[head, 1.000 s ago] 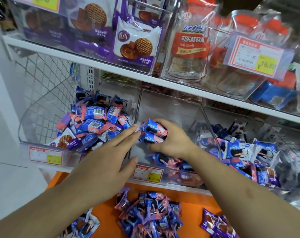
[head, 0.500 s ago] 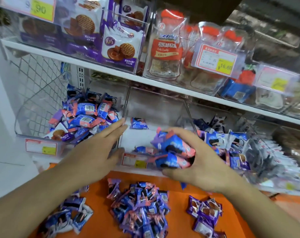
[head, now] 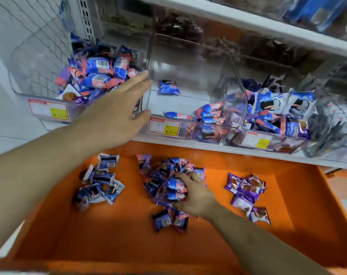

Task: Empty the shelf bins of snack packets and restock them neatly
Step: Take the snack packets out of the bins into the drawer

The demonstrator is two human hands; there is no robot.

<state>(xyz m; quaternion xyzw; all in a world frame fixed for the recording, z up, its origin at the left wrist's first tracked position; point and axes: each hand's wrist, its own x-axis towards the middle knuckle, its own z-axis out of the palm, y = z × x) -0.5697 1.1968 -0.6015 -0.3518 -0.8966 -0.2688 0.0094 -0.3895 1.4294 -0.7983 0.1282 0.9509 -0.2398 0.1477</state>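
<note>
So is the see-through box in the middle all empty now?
No, the middle bin holds a few blue and pink packets, one near the back and more along its front and right side.

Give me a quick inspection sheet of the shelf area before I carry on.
Surface: orange tray below the white shelf.
Job's things: middle bin nearly emptied, one packet at its back, some at its front right; left bin and right bin still full; three packet piles on the tray.
Clutter: nothing seen.
Hands: left hand open at the middle bin's left wall; right hand grips packets on the centre pile.
Cables: nothing seen.
Surroundings: wire mesh panel at left; upper shelf above.
</note>
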